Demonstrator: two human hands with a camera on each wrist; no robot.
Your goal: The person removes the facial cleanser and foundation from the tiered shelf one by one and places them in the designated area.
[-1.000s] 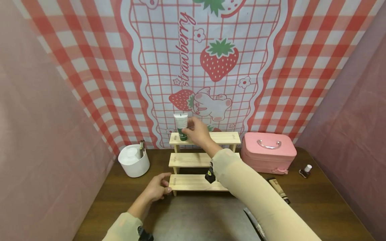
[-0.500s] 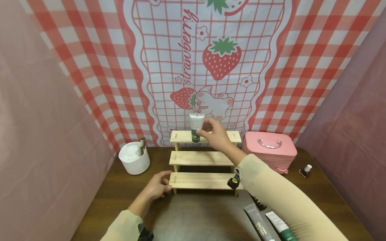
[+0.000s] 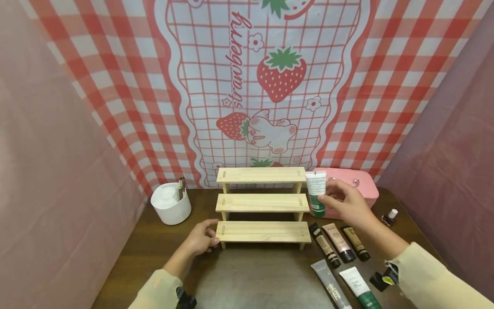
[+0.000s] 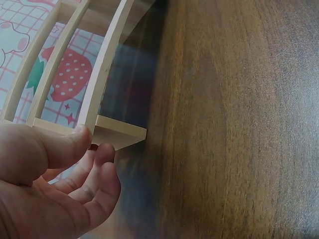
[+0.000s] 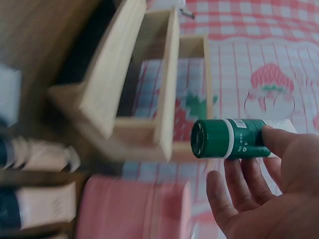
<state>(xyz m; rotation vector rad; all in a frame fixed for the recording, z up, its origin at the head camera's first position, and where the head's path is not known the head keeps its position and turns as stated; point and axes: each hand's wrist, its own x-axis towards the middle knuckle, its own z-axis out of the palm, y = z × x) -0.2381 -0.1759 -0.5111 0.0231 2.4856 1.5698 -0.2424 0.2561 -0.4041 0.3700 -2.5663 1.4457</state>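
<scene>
My right hand (image 3: 350, 207) pinches an upright white-and-green squeeze tube (image 3: 316, 185) between thumb and fingers. It is held in the air just right of a three-tier wooden shelf (image 3: 262, 204), in front of a pink case. In the right wrist view the tube's green cap (image 5: 208, 138) points toward the shelf. My left hand (image 3: 201, 238) holds the left end of the lowest tier. The left wrist view shows the thumb (image 4: 67, 147) on the board's end and the fingers curled below it. No items stand on the tiers.
Several cosmetic tubes lie right of the shelf, including a grey tube (image 3: 331, 283) and another white-and-green one (image 3: 359, 286). The pink case (image 3: 364, 184) stands behind them, with a small dark bottle (image 3: 390, 218) at its right. A white round organizer (image 3: 171, 210) with brushes stands at left.
My right hand has carried the tube from above the top tier's left end rightward, past the shelf's right end, and lower. The left hand has stayed at the lowest tier.
</scene>
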